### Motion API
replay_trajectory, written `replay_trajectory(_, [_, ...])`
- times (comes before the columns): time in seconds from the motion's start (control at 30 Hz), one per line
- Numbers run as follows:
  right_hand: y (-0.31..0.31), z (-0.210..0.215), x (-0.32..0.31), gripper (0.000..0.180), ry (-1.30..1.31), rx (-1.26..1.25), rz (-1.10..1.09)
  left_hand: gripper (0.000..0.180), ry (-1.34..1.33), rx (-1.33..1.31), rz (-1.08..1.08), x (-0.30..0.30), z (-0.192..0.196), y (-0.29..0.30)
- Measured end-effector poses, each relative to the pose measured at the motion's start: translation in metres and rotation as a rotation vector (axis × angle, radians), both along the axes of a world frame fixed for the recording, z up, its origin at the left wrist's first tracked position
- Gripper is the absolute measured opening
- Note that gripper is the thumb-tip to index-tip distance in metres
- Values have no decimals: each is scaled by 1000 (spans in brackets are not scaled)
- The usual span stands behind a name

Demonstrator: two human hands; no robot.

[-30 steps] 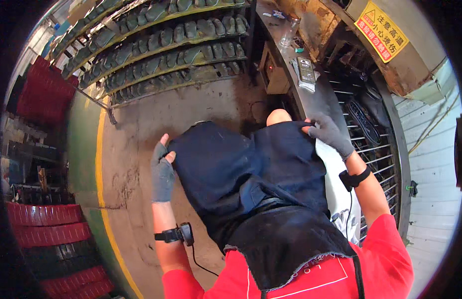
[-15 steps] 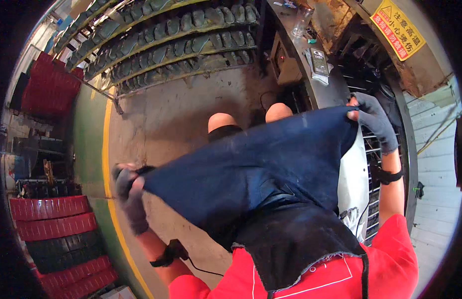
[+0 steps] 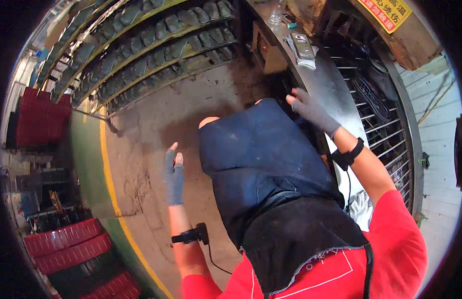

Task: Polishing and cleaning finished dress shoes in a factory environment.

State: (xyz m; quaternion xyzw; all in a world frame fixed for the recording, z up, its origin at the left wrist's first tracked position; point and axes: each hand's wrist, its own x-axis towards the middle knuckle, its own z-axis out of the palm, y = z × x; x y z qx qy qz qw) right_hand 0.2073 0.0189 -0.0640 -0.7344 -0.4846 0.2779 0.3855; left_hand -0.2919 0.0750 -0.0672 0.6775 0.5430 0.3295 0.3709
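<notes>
A dark blue apron (image 3: 261, 144) lies over my lap and thighs, its black bib (image 3: 295, 239) folded down over my red shirt. My left hand (image 3: 174, 174), in a grey fingerless glove, hangs in the air left of the apron, fingers stretched and apart from the cloth. My right hand (image 3: 310, 110), gloved alike, is held above the right side of the apron near the metal bench edge, its fingers extended and holding nothing. Both wrists carry black straps; a small box with a cable (image 3: 203, 233) sits on the left one.
To the right, a metal bench (image 3: 318, 82) holds a phone-like device (image 3: 303, 46) on a white cloth. Beyond it is a barred conveyor (image 3: 390, 142) carrying a dark shoe sole (image 3: 373, 99). A rack (image 3: 161, 55) of shoe-shaped pieces stands ahead; red slotted panels (image 3: 64, 241) are at left.
Both hands have let go of the apron's corners and moved inward. The stretched apron has dropped onto my thighs. The view has shifted slightly.
</notes>
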Motion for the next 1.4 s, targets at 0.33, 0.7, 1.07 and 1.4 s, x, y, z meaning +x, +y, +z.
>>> replay_trajectory(0.33, [-19,69,-11,55,-237,-26,167,23,-239,-205,-2,82,-5,65])
replay_trajectory(0.7, [12,75,-19,21,-496,151,211,21,33,297,-92,163,6,81])
replay_trajectory(1.07, [-68,14,-90,49,33,-307,851,29,269,490,-15,182,57,55])
replay_trajectory(1.4, [-70,0,-99,59,-145,-121,992,24,375,442,-140,164,40,25])
